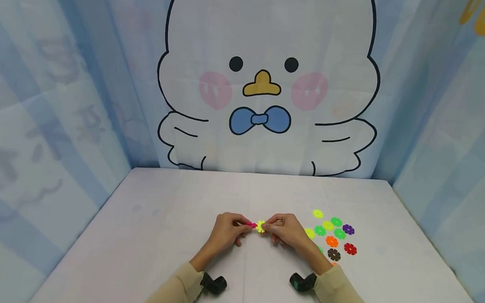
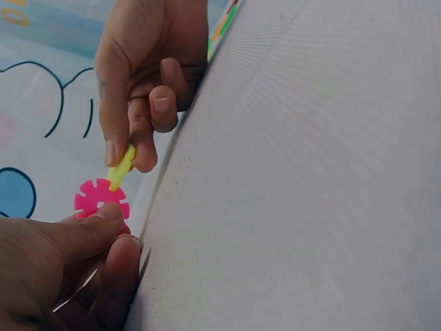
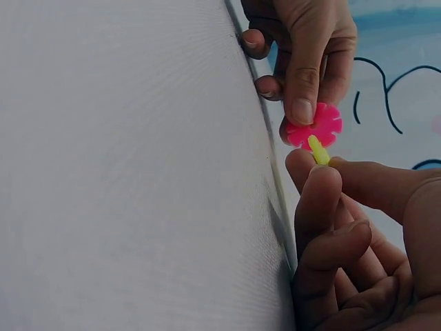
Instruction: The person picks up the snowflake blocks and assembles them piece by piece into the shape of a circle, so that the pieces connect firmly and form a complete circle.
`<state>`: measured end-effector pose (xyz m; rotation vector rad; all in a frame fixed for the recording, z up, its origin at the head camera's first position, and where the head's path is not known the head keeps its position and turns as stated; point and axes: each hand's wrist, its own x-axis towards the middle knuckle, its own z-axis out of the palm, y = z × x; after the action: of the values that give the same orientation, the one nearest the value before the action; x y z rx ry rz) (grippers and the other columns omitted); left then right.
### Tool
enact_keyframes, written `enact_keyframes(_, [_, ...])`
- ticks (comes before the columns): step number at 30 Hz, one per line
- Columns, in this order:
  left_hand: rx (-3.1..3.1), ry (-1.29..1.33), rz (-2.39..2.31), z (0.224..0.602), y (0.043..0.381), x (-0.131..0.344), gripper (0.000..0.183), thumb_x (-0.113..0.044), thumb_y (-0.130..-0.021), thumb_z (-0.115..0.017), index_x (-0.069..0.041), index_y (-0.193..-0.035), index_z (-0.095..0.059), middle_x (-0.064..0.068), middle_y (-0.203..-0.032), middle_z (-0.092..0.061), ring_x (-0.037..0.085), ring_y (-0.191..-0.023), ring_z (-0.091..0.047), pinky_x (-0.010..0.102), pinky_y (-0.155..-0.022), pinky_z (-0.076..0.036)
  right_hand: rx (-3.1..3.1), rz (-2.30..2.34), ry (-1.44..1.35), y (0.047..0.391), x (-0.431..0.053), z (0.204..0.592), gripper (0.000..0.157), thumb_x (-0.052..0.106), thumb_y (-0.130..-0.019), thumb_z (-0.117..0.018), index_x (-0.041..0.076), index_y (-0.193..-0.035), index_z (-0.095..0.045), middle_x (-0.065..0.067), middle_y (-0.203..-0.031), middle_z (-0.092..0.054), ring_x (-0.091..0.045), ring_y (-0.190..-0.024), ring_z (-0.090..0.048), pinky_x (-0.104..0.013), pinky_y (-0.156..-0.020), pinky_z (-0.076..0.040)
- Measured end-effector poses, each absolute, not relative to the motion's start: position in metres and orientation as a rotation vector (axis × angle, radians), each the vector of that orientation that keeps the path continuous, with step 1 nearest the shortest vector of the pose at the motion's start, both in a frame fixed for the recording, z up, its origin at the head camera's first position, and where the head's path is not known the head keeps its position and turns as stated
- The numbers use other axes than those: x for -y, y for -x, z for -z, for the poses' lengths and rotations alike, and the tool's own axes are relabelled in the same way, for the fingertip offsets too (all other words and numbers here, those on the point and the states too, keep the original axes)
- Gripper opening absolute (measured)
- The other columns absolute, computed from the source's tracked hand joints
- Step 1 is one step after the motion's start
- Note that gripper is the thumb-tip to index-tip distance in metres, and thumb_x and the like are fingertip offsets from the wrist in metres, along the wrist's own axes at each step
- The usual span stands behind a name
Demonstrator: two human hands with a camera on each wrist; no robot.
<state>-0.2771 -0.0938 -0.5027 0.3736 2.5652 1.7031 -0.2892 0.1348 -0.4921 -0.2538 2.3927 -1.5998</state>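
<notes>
Between thumb and fingers my left hand [image 1: 227, 229] pinches a pink snowflake disc [image 2: 100, 196] with notches round its rim. My right hand [image 1: 287, 229] pinches a yellow snowflake disc [image 1: 260, 226] from the other side. The yellow disc stands crosswise to the pink one, its edge meeting the pink rim at a notch in both wrist views. How deep the two sit in each other cannot be told. Both hands are just above the white table, at its middle.
Several loose discs lie right of my right hand, among them a purple disc [image 1: 348, 229], a red disc [image 1: 350, 249], a brown disc [image 1: 334, 254] and an orange disc [image 1: 332, 241]. A printed curtain [image 1: 263, 148] hangs behind the white table [image 1: 173, 198].
</notes>
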Motion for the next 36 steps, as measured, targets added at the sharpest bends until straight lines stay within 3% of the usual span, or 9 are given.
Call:
enact_keyframes(12, [-2.584, -0.357, -1.679, 0.5044, 0.2771, 0.0928, 0.005, -0.009, -0.092, -0.081, -0.005, -0.096, -0.083, 0.004, -0.069, -0.071, 0.006, -0.044, -0.055, 0.019, -0.046, -0.052, -2.37, 1.601, 0.296, 0.2913, -0.1356, 0.4956, 0.023, 0.023, -0.098, -0.077, 0.0, -0.105, -0.074, -0.009, -0.086, -0.082, -0.009, -0.053, -0.057, -0.02, -0.046, -0.039])
enact_keyframes(30, [-2.624, -0.381, -1.694, 0.5038, 0.2735, 0.0885, 0.004, -0.004, -0.091, -0.081, -0.001, -0.092, -0.082, 0.009, -0.072, -0.075, 0.005, -0.052, -0.06, 0.02, -0.048, -0.055, -2.386, 1.588, 0.31, 0.2886, -0.1349, 0.4952, 0.023, 0.022, -0.098, -0.077, 0.0, -0.104, -0.073, -0.01, -0.085, -0.082, -0.007, -0.053, -0.056, -0.021, -0.045, -0.037])
enact_keyframes(36, [-2.6, -0.415, -1.744, 0.5073, 0.2727, 0.0864, 0.004, -0.004, -0.091, -0.082, -0.001, -0.092, -0.082, 0.011, -0.071, -0.076, 0.005, -0.052, -0.061, 0.02, -0.048, -0.056, -2.367, 1.594, 0.286, 0.2894, -0.1367, 0.4941, 0.02, 0.02, -0.098, -0.077, 0.0, -0.103, -0.074, -0.009, -0.084, -0.082, -0.007, -0.051, -0.049, -0.02, -0.047, -0.032])
